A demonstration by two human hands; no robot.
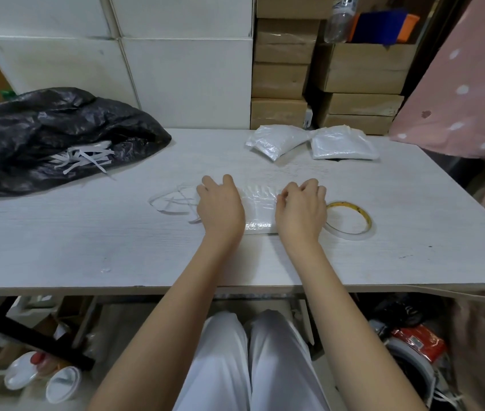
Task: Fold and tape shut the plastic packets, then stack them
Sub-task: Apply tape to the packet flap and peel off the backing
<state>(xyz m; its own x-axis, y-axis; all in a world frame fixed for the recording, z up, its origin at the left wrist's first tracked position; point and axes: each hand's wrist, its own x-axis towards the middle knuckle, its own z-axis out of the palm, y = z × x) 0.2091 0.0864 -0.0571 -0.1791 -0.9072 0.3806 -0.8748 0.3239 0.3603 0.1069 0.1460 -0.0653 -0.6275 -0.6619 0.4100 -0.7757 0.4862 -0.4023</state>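
A clear plastic packet (pixel 260 207) lies flat on the white table (pixel 116 247) in front of me. My left hand (pixel 219 206) rests palm-down on its left end, fingers spread. My right hand (pixel 301 209) is on its right end with the fingers curled, pinching at the packet's upper right edge. A roll of double-sided tape (pixel 351 221) lies on the table just right of my right hand. Two piles of white packets sit at the back: one (pixel 275 140) tilted, the other (pixel 343 143) beside it.
A black plastic bag (pixel 51 134) with white paper strips (pixel 85 158) on it fills the table's back left. More loose strips (pixel 173 201) lie left of my left hand. Cardboard boxes (pixel 282 72) stand behind the table; a pink dotted cloth (pixel 466 93) hangs at right.
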